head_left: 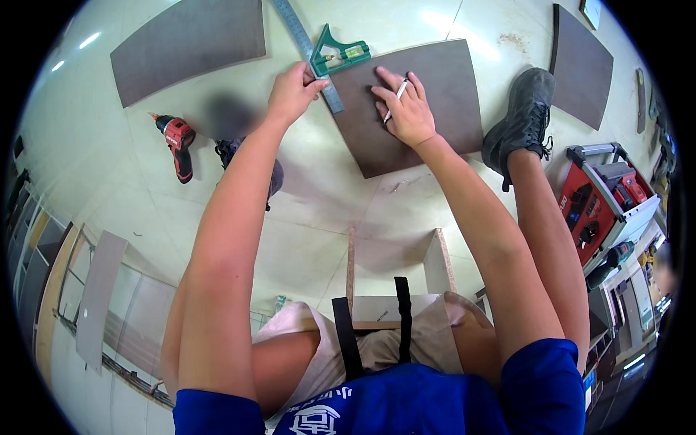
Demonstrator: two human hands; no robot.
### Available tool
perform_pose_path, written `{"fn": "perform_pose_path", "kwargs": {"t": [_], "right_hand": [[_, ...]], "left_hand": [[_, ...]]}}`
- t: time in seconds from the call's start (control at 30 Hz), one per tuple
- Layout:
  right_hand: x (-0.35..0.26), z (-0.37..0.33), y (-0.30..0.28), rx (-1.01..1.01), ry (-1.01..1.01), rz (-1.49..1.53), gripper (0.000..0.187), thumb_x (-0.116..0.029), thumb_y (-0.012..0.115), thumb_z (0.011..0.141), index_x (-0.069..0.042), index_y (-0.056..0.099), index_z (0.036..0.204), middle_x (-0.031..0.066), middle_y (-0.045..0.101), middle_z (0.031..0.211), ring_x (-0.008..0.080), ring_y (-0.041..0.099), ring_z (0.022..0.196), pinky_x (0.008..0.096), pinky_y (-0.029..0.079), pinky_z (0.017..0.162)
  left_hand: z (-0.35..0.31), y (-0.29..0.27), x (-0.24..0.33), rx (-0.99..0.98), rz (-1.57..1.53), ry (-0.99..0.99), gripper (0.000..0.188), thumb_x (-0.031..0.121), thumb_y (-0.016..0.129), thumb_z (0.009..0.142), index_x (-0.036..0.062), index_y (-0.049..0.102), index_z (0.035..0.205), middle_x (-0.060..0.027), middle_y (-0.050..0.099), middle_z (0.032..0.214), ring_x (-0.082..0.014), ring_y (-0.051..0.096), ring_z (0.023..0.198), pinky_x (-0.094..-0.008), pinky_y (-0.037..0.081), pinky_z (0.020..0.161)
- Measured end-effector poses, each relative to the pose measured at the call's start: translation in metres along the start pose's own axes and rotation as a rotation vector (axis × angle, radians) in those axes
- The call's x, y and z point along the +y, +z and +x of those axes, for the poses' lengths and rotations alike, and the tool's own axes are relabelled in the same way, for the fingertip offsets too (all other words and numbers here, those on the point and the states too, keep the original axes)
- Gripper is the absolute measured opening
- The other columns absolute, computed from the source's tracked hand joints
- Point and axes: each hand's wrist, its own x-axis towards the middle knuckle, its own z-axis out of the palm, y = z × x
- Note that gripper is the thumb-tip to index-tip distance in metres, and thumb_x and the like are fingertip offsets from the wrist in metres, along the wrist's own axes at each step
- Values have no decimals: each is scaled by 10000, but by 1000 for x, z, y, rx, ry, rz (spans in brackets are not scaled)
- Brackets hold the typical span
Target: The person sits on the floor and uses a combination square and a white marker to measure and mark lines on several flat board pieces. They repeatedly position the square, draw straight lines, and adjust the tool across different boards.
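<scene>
Left grip: thumb and fingers clamped on the combination square's steel blade. Right grip: closed around a white pen, over the brown panel on the floor. Advised: seat the green head flush, press the blade flat; edge contact unconfirmed.

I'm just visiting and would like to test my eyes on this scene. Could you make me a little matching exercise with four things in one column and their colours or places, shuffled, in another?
Things:
1. Drill
2. Pen
3. Ruler
4. Board

Colours and places:
A. Dark brown, beneath the right hand
B. Metal grey, gripped by the left hand
C. Red and black, lying on the floor
D. White, held between the fingers

Right pairs: 1-C, 2-D, 3-B, 4-A.
</scene>
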Motion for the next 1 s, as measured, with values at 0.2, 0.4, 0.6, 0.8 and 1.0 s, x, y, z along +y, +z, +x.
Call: {"fn": "perform_pose_path", "kwargs": {"t": [0.2,0.4,0.6,0.8,1.0], "right_hand": [[13,27,6,126,110,-61,376,-136,713,851,-178,604,1209,53,519,1493,266,547,1283,501,348,1158],[47,64,-2,203,143,-122,328,-157,684,878,-170,620,1200,40,529,1477,269,531,1299,501,346,1167],[71,86,-17,173,109,-141,309,-153,670,898,-152,613,1202,30,527,1485,257,526,1309,471,343,1177],[72,88,-15,180,109,-125,284,-147,670,897,-130,620,1176,28,527,1486,255,535,1303,462,351,1173],[70,82,-15,174,148,-118,244,-167,658,917,-154,627,1159,7,532,1473,220,521,1323,457,347,1183]], "left_hand": [[28,-17,26,87,-140,33,232,119,746,925,-10,553,924,-117,706,846,-166,720,703,-307,582,620],[32,-46,68,63,-328,-17,173,44,671,963,-28,514,963,-141,683,893,-207,740,755,-321,629,644],[-29,13,43,217,-706,-149,151,-1,599,991,-29,486,1087,-136,663,968,-242,739,789,-369,651,715],[-63,53,29,403,-950,-254,161,16,592,1010,11,472,1116,-115,651,988,-234,733,820,-371,644,758],[-72,81,7,362,-1015,-319,170,28,601,1011,25,470,1119,-107,644,981,-230,728,831,-385,643,781]]}}
